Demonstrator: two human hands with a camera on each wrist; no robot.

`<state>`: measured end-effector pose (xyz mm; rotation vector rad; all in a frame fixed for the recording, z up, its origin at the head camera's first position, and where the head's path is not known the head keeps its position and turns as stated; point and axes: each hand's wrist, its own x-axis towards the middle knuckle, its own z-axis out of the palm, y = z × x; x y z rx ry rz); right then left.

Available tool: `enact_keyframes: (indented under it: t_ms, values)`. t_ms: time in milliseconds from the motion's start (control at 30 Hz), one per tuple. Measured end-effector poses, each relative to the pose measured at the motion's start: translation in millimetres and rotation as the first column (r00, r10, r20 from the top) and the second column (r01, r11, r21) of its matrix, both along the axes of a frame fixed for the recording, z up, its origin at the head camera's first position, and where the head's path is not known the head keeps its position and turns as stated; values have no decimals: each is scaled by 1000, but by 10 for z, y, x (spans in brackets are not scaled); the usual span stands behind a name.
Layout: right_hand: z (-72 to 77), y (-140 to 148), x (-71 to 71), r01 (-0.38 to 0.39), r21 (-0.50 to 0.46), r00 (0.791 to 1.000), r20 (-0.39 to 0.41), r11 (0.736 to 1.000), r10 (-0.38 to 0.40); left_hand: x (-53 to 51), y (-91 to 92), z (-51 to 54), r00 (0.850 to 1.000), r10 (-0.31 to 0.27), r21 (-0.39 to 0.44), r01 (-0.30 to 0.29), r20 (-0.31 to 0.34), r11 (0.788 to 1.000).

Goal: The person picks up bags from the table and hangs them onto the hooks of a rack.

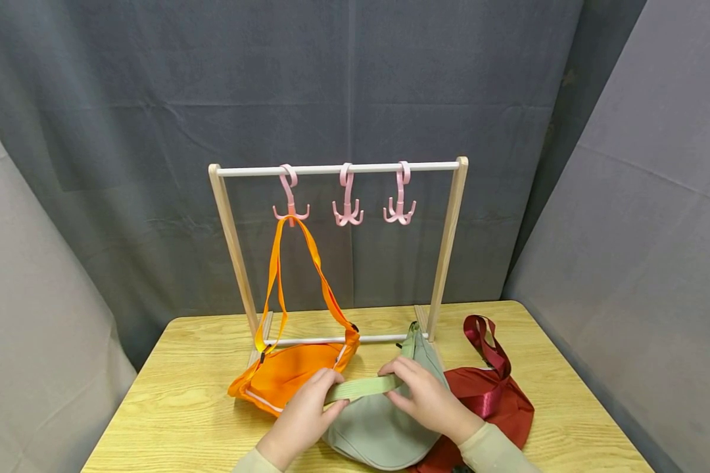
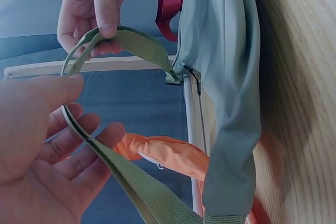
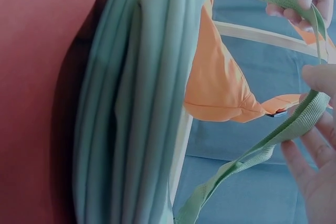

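A sage-green bag (image 1: 384,430) sits on the table in front of me, its light green strap (image 1: 363,387) raised above it. My left hand (image 1: 304,415) pinches the strap's left part between thumb and fingers. The right hand (image 1: 427,402) grips the same strap a little further right. In the left wrist view the strap (image 2: 142,48) arches between both hands, and the bag's body (image 2: 226,93) hangs apart from them. An orange bag (image 1: 296,373) has its strap looped over the left pink hook (image 1: 290,197); its body leans near the table behind my left hand.
A rack with a white top bar (image 1: 242,172) and wooden posts (image 1: 448,249) stands at the back. Its middle hook (image 1: 347,197) and right hook (image 1: 400,197) carry nothing. A dark red bag (image 1: 511,410) lies at the right, partly behind the green one. Grey cloth (image 1: 154,131) encloses the table (image 1: 171,387).
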<state>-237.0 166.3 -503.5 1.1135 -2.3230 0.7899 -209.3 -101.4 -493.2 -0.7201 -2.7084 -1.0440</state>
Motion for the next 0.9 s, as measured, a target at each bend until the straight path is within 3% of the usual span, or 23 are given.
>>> enact_keyframes:
  t_ms: [433,900]
  values:
    - [65,45,-23,12,28,999,43,1000,-13,-31,-42,48,999,-25,14,25,22,1000]
    - [150,79,-6,33,84,998,55,996,-37,-44,-74,144,999,-44,-17,44,-5,999]
